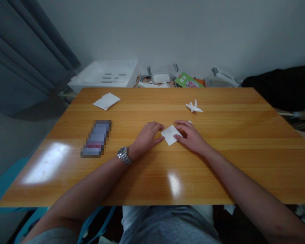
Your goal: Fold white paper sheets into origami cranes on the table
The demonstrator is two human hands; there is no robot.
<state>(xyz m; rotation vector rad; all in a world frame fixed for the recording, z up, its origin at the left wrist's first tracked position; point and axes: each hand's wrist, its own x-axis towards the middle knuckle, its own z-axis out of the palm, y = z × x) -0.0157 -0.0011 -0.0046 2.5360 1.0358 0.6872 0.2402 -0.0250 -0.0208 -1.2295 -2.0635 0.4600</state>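
Note:
A small square of white folded paper [169,135] lies on the wooden table in front of me, one corner pointing towards me. My left hand [148,135] is at its left corner, thumb and fingertips apart, with the thumb tip at the paper's edge. From the other side, my right hand [191,136] grips the right corner, thumb on top and fingers curled along the upper right edge. A tiny white scrap [190,121] rests just beyond the right fingers. Farther back stands a white paper crane [193,106].
Folded white sheets [106,101] lie at the table's [244,135] back left. A pixelated phone-like object [96,139] is left of my left hand. Behind the table are a white plastic bin [104,76], a green booklet [186,80] and a dark cloth heap [282,88].

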